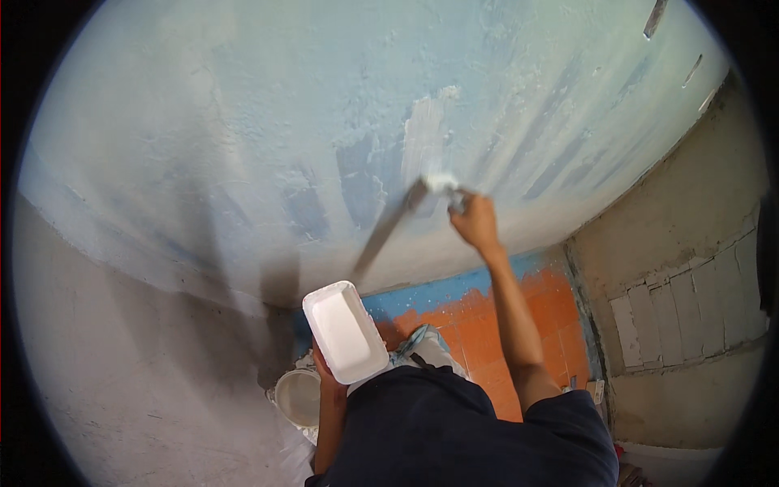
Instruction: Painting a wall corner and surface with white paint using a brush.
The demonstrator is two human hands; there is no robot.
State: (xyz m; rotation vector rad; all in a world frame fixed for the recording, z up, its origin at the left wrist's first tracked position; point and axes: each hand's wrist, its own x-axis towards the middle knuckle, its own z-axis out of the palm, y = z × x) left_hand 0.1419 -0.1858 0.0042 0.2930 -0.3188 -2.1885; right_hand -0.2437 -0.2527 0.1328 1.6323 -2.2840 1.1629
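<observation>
In my right hand [475, 221] is a small paint roller [439, 183], its white head against the pale blue wall [268, 114]. My fingers are closed round its handle; the head looks slightly blurred. Just above the roller runs a fresh whitish upright strip [423, 130] on the wall. My left hand [322, 369] grips a shallow white rectangular tray [377, 357] from its left side, low in front of my body. Most of that hand is hidden under the tray. The tray's inside looks white and smooth, like paint.
Below the tray, at my left, stands a whitish round bucket [299, 398]. Orange tiles [479, 325] cover the floor, with a blue band [406, 299] along the wall's foot. A grey wall [138, 349] rises at left, and a bare plastered wall [673, 219] at right.
</observation>
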